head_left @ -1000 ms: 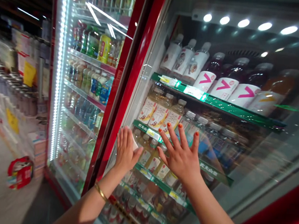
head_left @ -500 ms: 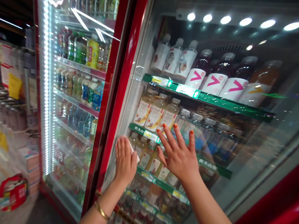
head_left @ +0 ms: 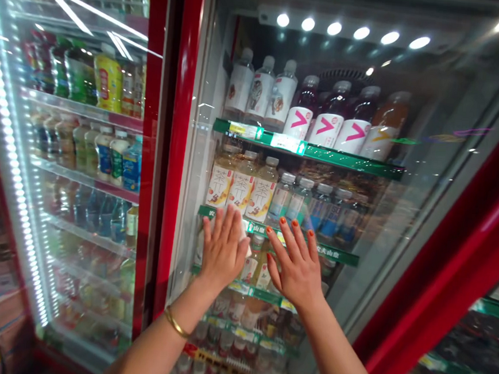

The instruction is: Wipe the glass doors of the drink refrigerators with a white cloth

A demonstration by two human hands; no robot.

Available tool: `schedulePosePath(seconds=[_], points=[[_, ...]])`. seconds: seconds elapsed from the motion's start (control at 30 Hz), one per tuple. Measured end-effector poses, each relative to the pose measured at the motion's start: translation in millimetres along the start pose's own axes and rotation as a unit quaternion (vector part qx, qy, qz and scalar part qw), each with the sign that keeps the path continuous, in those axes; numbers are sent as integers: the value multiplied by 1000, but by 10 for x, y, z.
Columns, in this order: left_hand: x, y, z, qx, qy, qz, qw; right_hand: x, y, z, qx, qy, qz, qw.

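The left hand (head_left: 223,254) hides most of a white cloth or paper (head_left: 244,239). The bottom-row bottles (head_left: 183,366) are blurred behind the glass and cut off by the lower edge.

Left hand (head_left: 222,254) flat, seemingly pressing (fingers (head_left: 230,223) together); right hand (head_left: 297,266) splayed.

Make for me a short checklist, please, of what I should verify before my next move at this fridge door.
White cloth under left hand, against the glass door: ok.
Cloth fully behind the palm: not ok, its edge shows past the hand.
Right hand free: ok, it holds nothing.
Right hand touching the glass: cannot tell.
Glass free of marks: cannot tell, reflections hide it.
Bottles behind the glass standing upright: ok.
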State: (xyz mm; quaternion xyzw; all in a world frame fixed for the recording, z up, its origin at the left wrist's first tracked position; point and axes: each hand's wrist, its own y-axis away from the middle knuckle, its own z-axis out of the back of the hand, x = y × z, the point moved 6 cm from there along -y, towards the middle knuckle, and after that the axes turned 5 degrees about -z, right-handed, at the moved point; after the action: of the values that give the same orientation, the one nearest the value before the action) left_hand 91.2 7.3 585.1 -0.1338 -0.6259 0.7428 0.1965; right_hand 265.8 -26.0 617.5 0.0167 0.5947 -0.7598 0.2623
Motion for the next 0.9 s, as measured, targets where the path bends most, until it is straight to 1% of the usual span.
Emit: schedulePosePath(seconds=[0.07, 0.1, 0.13, 0.17, 0.23, 0.27, 0.3, 0.37, 0.4, 0.43, 0.47, 0.5, 0.53, 0.6, 0.63, 0.67, 0.7, 0.73, 0.77, 0.83, 0.87, 0.9], points=[[152, -149, 53, -18, -8, 30, 999, 19, 86, 26, -20, -16, -12, 1000], [159, -260, 55, -22, -6, 33, 999, 32, 123, 52, -42, -33, -18, 998], [118, -382, 43, -24, -3, 30, 999, 43, 158, 86, -69, -52, -28, 996], [31, -504, 19, -25, -1, 21, 999, 50, 194, 122, -97, -70, -40, 992], [-242, -698, -62, -20, -6, -9, 1000, 54, 268, 185, -137, -90, -63, 985], [-405, -748, -113, -11, -13, -34, 999, 47, 301, 206, -143, -87, -71, 983], [-573, -759, -164, 1, -19, -73, 997, 30, 331, 222, -140, -75, -77, 984], [-849, -656, -236, 31, -22, -181, 983, -56, 377, 251, -119, -30, -87, 989], [-919, -559, -244, 44, -18, -235, 971, -132, 394, 264, -103, 0, -97, 990], [-928, -457, -226, 52, -12, -278, 959, -226, 406, 277, -86, 32, -108, 990], [-879, -373, -188, 54, -7, -306, 950, -331, 414, 289, -70, 64, -119, 988], [-776, -329, -136, 52, -4, -311, 949, -436, 418, 300, -54, 92, -128, 986], [-642, -337, -80, 47, -5, -296, 954, -535, 418, 308, -41, 116, -132, 984], [-384, -487, 13, 26, -12, -226, 974, -688, 410, 319, -27, 144, -131, 981], [-303, -600, 37, 14, -17, -181, 983, -737, 403, 321, -27, 149, -126, 980], [-278, -708, 42, 3, -20, -139, 990, -772, 395, 321, -28, 149, -122, 981], [-312, -794, 26, -5, -22, -109, 994, -793, 389, 320, -32, 148, -119, 981], [-400, -843, -7, -8, -23, -98, 995, -804, 383, 319, -36, 144, -118, 982], [-521, -848, -53, -5, -24, -105, 994, -808, 380, 318, -41, 141, -119, 982], [-753, -732, -144, 11, -28, -162, 986, -800, 379, 317, -48, 136, -122, 982], [-812, -631, -167, 18, -32, -198, 979, -792, 379, 319, -52, 135, -124, 982], [-806, -530, -168, 23, -38, -224, 974, -783, 381, 321, -56, 134, -126, 981]])
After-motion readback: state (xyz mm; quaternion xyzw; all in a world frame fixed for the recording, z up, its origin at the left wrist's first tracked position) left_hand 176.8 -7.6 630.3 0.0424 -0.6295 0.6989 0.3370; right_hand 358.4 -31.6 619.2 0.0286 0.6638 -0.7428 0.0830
